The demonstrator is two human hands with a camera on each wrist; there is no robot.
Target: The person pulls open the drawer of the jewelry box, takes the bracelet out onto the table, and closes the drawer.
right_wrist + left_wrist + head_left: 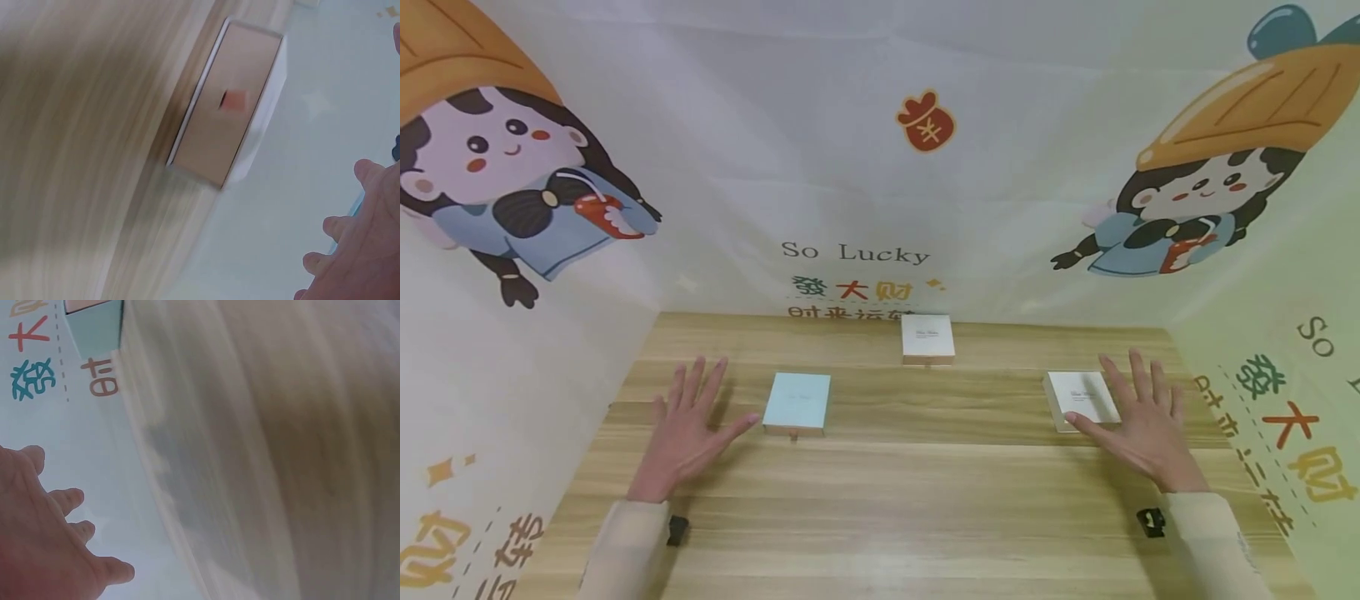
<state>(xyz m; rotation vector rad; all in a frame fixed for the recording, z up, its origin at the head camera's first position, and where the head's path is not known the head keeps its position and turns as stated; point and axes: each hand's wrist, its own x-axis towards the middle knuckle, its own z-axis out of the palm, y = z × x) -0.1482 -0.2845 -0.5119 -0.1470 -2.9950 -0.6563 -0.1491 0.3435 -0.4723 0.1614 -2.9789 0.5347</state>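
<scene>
My left hand (688, 429) is spread above the table at the left, its thumb pointing toward a pale blue box (797, 402). Nothing is in it. On the other side my right hand (1146, 425), also spread and holding nothing, overlaps the edge of a white box (1081, 398) with its thumb in the head view. That box's tan side with a small orange tab (235, 100) shows in the right wrist view. A second white box (927, 337) lies at the back middle. The left wrist view catches straight fingers (67, 500) and a corner of the blue box (97, 328).
The wood-grain table (880, 500) is bounded by a printed cloth backdrop (820, 150) behind and at both sides. Cartoon figures and lettering cover the cloth. Small black devices sit by both wrists, one at the left (677, 530) and one at the right (1151, 522).
</scene>
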